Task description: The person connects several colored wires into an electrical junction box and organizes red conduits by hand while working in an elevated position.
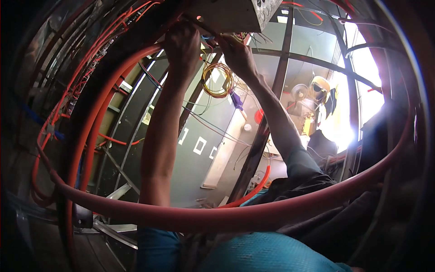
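Both my arms reach up to the underside of a pale metal box [222, 12] at the top. My left hand [182, 45] is closed in a fist against the box's lower edge; whatever it grips is hidden. To its right, my right hand [236, 53] pinches near the same edge, its fingertips close to thin coloured wires [209, 41]. What lies between those fingers is too small to make out. Below and between the hands hangs a coil of yellow and reddish wire [217, 80]. Loose thin wires trail from this area down to the right.
A thick red conduit [217, 218] curves across in front of my body. Orange conduits [90, 136] bend down at the left, beside dark metal framing. A dark post [267, 131] slants behind my right arm. Farther off are a yellow hard hat [320, 82] and a bright opening [351, 109].
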`<control>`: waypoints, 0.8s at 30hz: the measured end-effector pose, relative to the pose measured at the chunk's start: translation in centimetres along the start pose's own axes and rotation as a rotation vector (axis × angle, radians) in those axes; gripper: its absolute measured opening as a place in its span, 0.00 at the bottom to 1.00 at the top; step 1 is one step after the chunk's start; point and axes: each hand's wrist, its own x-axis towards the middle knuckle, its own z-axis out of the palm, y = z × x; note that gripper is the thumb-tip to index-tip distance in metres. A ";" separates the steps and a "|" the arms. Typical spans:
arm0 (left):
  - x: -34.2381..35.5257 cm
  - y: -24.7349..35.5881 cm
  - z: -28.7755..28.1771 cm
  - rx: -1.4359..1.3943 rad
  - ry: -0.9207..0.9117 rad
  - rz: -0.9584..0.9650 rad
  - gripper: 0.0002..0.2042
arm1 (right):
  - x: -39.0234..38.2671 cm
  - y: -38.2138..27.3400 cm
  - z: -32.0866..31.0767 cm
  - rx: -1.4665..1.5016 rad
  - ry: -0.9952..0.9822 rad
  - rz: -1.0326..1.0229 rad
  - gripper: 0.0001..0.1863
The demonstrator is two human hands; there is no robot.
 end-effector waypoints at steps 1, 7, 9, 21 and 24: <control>0.0 0.1 0.1 -0.001 -0.002 -0.006 0.06 | -0.2 0.7 0.2 -0.001 0.032 -0.146 0.12; 0.2 0.3 -0.4 0.065 0.034 0.003 0.05 | 0.3 1.4 0.1 -0.081 -0.032 -0.121 0.11; 0.2 0.1 -0.5 0.044 0.071 -0.018 0.05 | -0.2 1.6 0.8 -0.056 0.038 -0.193 0.11; 0.6 -0.5 -0.6 -0.108 -0.165 -0.035 0.04 | -2.3 2.2 -1.1 -0.021 0.022 -0.074 0.15; 0.6 0.1 -1.4 -0.104 -0.093 -0.055 0.04 | -0.6 0.3 -1.1 -0.027 0.001 -0.113 0.14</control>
